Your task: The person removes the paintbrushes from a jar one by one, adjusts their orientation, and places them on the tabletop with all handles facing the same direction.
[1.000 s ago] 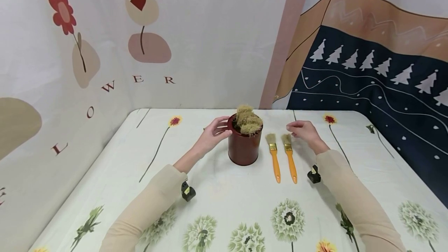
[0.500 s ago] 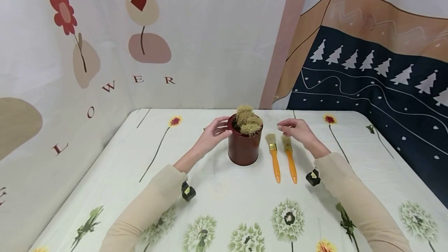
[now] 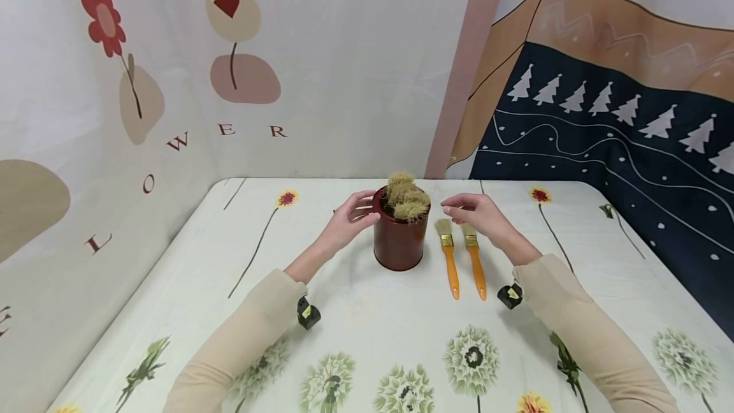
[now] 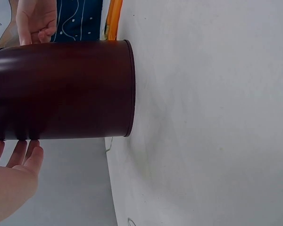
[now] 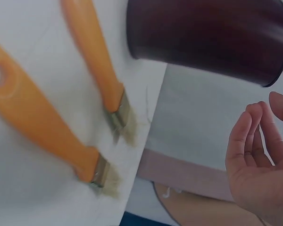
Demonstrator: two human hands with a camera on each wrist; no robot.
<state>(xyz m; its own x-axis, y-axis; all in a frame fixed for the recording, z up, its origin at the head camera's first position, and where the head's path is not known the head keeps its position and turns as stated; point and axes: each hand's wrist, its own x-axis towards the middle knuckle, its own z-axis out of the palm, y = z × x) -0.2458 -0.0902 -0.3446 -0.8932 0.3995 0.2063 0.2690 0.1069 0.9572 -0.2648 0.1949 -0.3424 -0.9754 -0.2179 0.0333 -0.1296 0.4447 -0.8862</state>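
Note:
A dark red-brown cylindrical can (image 3: 399, 246) stands upright on the table, with a yellowish fibrous clump (image 3: 406, 199) rising out of its top. The fingertips of my left hand (image 3: 351, 218) touch the can's left side near the rim, as the left wrist view also shows; the fingers are loosely bent, not wrapped round it. My right hand (image 3: 478, 214) hovers right of the can above the bristle ends of two paintbrushes, holding nothing, fingers and thumb apart. In the right wrist view a gap shows between that hand (image 5: 259, 165) and the can (image 5: 207, 37).
Two flat paintbrushes with orange handles, the nearer one (image 3: 452, 273) and the farther one (image 3: 478, 273), lie side by side right of the can, bristles away from me. A flower-printed white cloth (image 3: 355, 336) covers the table. Printed fabric (image 3: 355, 69) hangs behind its back edge.
My right hand has moved left over the brushes toward the can. My left hand, the can and both brushes have kept their places.

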